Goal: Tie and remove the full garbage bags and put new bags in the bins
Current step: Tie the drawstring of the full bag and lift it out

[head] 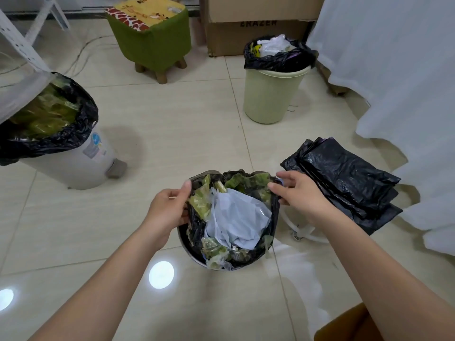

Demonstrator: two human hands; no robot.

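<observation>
A small round bin (183, 244) stands on the floor right below me, lined with a black garbage bag (195, 225) full of green wrappers and white paper. My left hand (167, 210) grips the bag's left edge, thumb over the rim. My right hand (299, 193) pinches the bag's right edge. A stack of folded new black bags (344, 178) lies on the floor to the right. A grey pedal bin (81, 158) with a full black bag (81, 124) sits at the left. A pale green bin (268, 94) with a full black bag (280, 60) stands further back.
A green stool (152, 40) with a patterned top stands at the back. Beside it is a cardboard box (256, 23). White fabric (403, 94) hangs along the right side. A white metal frame (17, 38) is at the upper left. Glossy tiled floor (172, 134) lies between the bins.
</observation>
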